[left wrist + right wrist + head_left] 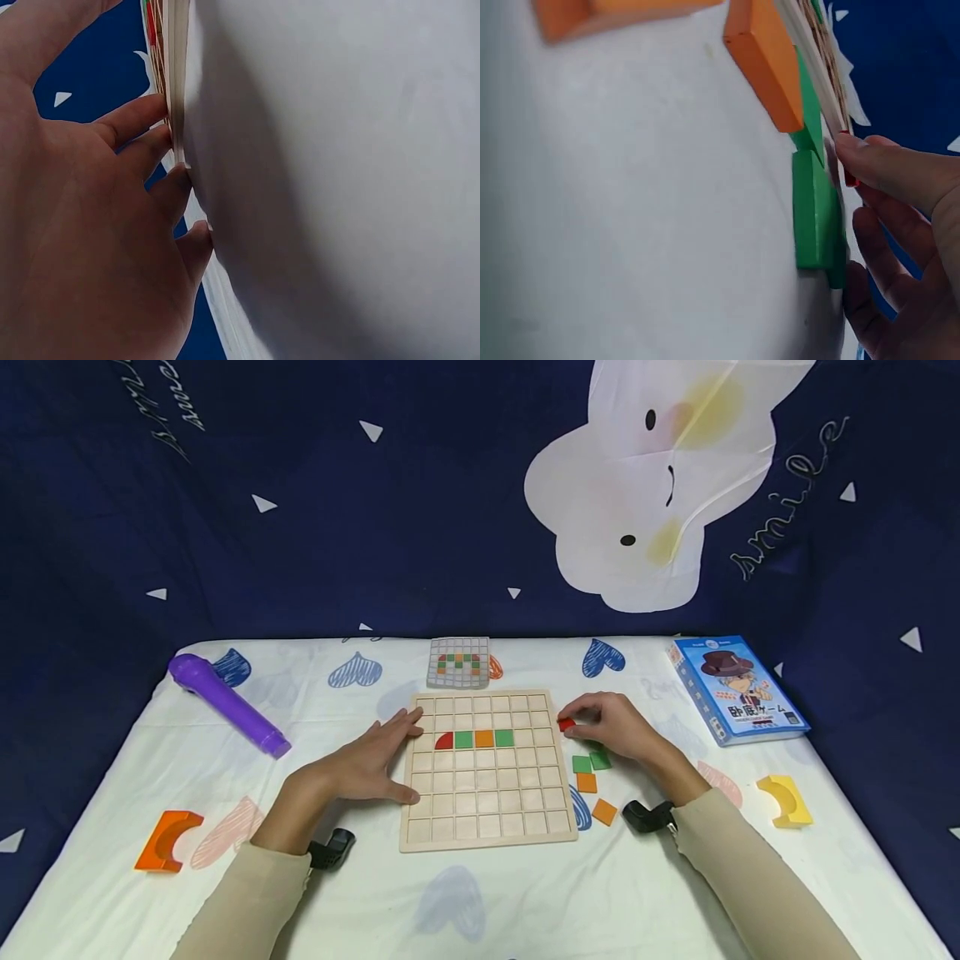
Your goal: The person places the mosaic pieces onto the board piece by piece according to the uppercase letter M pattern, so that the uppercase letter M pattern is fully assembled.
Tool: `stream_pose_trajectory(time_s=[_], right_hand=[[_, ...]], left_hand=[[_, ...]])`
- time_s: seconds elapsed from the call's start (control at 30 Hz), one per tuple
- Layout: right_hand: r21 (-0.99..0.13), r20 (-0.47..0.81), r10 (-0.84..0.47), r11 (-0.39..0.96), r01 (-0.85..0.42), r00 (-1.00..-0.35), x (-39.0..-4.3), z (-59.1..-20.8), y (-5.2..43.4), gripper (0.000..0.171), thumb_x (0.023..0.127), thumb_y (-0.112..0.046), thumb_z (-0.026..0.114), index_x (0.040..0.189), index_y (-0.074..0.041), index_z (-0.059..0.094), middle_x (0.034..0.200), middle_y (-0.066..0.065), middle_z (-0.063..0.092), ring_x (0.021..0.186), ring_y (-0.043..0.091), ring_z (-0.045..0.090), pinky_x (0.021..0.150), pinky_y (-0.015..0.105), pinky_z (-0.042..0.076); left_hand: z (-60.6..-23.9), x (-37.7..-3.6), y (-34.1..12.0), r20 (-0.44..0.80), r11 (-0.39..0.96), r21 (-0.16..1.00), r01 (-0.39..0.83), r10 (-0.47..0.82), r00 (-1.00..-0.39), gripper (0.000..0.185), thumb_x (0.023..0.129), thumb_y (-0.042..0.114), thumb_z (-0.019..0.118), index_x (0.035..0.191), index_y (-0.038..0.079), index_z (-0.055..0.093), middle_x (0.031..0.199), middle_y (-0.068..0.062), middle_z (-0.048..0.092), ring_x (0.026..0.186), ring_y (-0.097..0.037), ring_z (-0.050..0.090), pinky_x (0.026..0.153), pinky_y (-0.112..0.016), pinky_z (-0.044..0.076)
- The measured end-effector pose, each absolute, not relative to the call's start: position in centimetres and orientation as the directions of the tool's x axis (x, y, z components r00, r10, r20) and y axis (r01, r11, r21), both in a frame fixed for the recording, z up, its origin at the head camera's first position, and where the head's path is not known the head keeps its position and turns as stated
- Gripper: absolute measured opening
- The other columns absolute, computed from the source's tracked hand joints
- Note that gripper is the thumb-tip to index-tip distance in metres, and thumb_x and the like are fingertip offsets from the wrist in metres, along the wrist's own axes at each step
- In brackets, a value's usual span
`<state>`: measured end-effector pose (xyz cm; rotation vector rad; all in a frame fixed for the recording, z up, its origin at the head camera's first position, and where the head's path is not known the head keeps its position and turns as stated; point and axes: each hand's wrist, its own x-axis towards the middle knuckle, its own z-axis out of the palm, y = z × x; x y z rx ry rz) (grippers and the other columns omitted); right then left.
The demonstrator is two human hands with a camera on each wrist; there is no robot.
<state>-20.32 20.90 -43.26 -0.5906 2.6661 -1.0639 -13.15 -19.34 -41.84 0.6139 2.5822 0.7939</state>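
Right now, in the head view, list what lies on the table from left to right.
Orange arch block → purple marker → left hand → wooden grid board → right hand, pinching a red piece → blue game box → yellow arch block.

It looks like a home play corner: a table under a heart-printed cloth carries a wooden grid board, with a game box to its right and a cartoon-cloud curtain hanging behind it.
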Motion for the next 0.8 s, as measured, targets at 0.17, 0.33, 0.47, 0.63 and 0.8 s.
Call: stream_pose_trajectory(time_s=[0.17, 0.33, 0.47, 0.63, 0.8], right_hand=[[-0.699, -0.050, -0.437, 0.657, -0.281, -0.898, -20.4, -42.9, 21.1, 0.025, 0.088, -0.016, 0.080, 0.113, -0.018, 0.078, 0.111, 0.002, 0.078, 0.096, 0.018, 0.064, 0.085, 0.031, 0.053], [-0.715, -0.037, -0.436, 0.640, -0.281, -0.899, -20.4, -43.0, 21.2, 0.023, 0.089, -0.015, 0.079, 0.112, -0.018, 0.078, 0.111, 0.001, 0.078, 0.093, 0.015, 0.064, 0.080, 0.024, 0.054], [-0.731, 0.007, -0.469, 0.600, -0.324, -0.883, -20.2, -43.1, 21.0, 0.019, 0.088, -0.015, 0.079, 0.107, -0.018, 0.079, 0.112, 0.001, 0.078, 0.098, 0.013, 0.068, 0.078, 0.019, 0.057], [-0.756, 0.045, -0.509, 0.545, -0.362, -0.860, -19.6, -43.1, 20.2, 0.016, 0.088, -0.014, 0.080, 0.103, -0.017, 0.081, 0.113, 0.002, 0.078, 0.104, 0.015, 0.071, 0.081, 0.017, 0.059], [-0.760, 0.047, -0.520, 0.535, -0.369, -0.853, -19.1, -43.0, 19.2, 0.018, 0.087, -0.015, 0.081, 0.105, -0.018, 0.082, 0.112, 0.001, 0.079, 0.110, 0.018, 0.073, 0.087, 0.017, 0.059]], left_hand=[[-41.8, -13.1, -19.4, -0.222, 0.751, 0.593, 0.290, 0.499, -0.838, 0.101, 0.074, 0.037, 0.086, 0.154, 0.001, 0.035, 0.172, -0.017, 0.019, 0.161, -0.039, 0.010, 0.132, -0.060, 0.009], [-41.8, -13.1, -19.4, -0.226, 0.753, 0.593, 0.286, 0.497, -0.838, 0.096, 0.074, 0.036, 0.086, 0.151, 0.002, 0.039, 0.172, -0.017, 0.017, 0.161, -0.040, 0.010, 0.132, -0.059, 0.009], [-41.8, -13.1, -19.3, -0.220, 0.749, 0.593, 0.293, 0.502, -0.837, 0.097, 0.074, 0.036, 0.086, 0.151, 0.002, 0.038, 0.172, -0.017, 0.018, 0.161, -0.040, 0.010, 0.132, -0.060, 0.009], [-41.9, -13.2, -19.3, -0.218, 0.748, 0.595, 0.294, 0.503, -0.837, 0.102, 0.075, 0.037, 0.086, 0.155, 0.002, 0.033, 0.172, -0.017, 0.018, 0.161, -0.039, 0.010, 0.132, -0.060, 0.009], [-41.9, -13.1, -19.3, -0.219, 0.749, 0.594, 0.293, 0.501, -0.837, 0.096, 0.074, 0.036, 0.085, 0.151, 0.002, 0.039, 0.172, -0.017, 0.018, 0.161, -0.040, 0.011, 0.132, -0.060, 0.009]])
